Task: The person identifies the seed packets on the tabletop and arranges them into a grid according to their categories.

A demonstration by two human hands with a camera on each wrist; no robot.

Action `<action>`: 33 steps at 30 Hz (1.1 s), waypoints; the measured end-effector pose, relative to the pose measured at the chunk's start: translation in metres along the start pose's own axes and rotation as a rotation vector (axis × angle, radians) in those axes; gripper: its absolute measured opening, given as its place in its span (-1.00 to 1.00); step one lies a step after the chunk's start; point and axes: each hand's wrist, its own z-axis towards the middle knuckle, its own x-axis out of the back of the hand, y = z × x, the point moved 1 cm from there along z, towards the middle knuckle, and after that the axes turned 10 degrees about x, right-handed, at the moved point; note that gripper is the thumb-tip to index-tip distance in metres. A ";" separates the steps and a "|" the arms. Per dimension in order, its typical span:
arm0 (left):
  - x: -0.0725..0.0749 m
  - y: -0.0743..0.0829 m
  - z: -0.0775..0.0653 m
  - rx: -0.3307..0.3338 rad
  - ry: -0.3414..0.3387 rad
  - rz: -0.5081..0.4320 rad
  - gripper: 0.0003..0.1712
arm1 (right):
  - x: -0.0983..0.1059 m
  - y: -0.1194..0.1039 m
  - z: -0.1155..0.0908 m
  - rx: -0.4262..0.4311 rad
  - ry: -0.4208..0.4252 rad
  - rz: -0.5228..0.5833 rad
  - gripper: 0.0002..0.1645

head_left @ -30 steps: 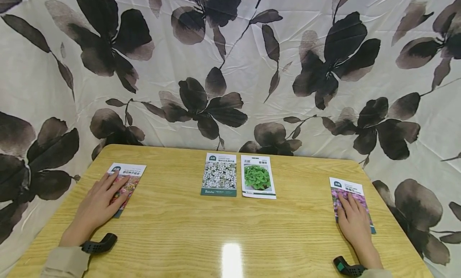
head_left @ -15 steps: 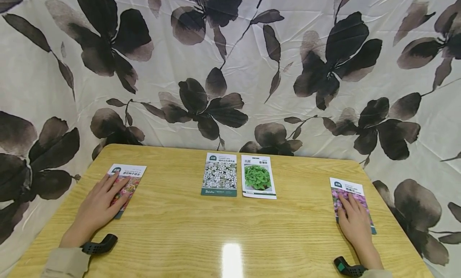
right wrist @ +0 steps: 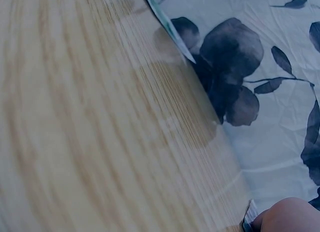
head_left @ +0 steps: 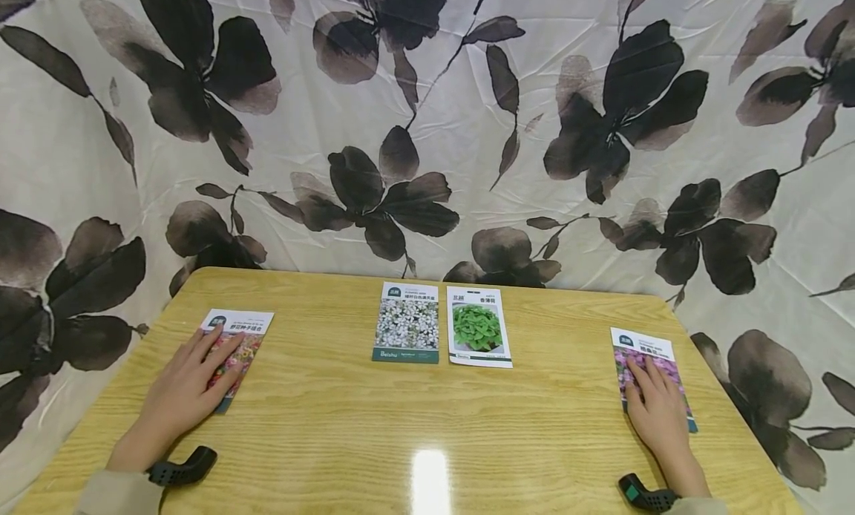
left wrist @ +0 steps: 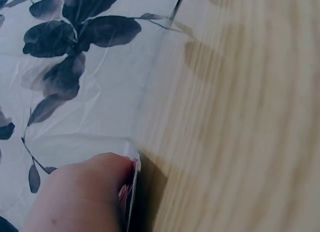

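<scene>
In the head view my left hand (head_left: 177, 389) rests with fingers spread over a seed packet (head_left: 230, 359) showing mixed red and yellow flowers, at the table's left side. The thumb (left wrist: 100, 187) touches the packet's face in the left wrist view, where the packet (left wrist: 132, 197) appears nearly edge-on. On the right side, my right hand (head_left: 657, 418) lies with extended fingers across a seed packet (head_left: 651, 344) picturing purple flowers. Its lower part is largely covered by that hand. Only a thumb (right wrist: 290, 217) and a sliver of packet (right wrist: 247, 217) enter the right wrist view.
Two more seed packets lie side by side at the table's back middle: one with white flowers (head_left: 406, 326), one with green leaves (head_left: 477, 329). The wooden table (head_left: 427, 411) ends at a floral curtain (head_left: 427, 92). Each wrist wears a black band (head_left: 183, 467).
My left hand and the packet under it have slid slightly toward the front of the table. My right hand and the other packets have stayed in place.
</scene>
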 end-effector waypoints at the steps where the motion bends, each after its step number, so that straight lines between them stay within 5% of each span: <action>1: 0.000 0.001 0.000 0.001 -0.001 -0.007 -0.33 | 0.000 0.000 0.000 0.000 -0.003 0.001 -0.47; 14: 0.004 0.011 -0.003 0.022 -0.057 -0.035 -0.30 | 0.001 -0.002 -0.001 -0.015 -0.021 0.009 -0.47; 26: 0.021 0.019 0.002 0.070 -0.336 -0.051 -0.12 | -0.002 0.001 0.000 -0.014 -0.021 0.006 -0.46; 33: 0.029 0.026 0.002 0.076 -0.443 -0.117 -0.03 | -0.002 0.003 0.000 -0.002 -0.011 0.005 -0.47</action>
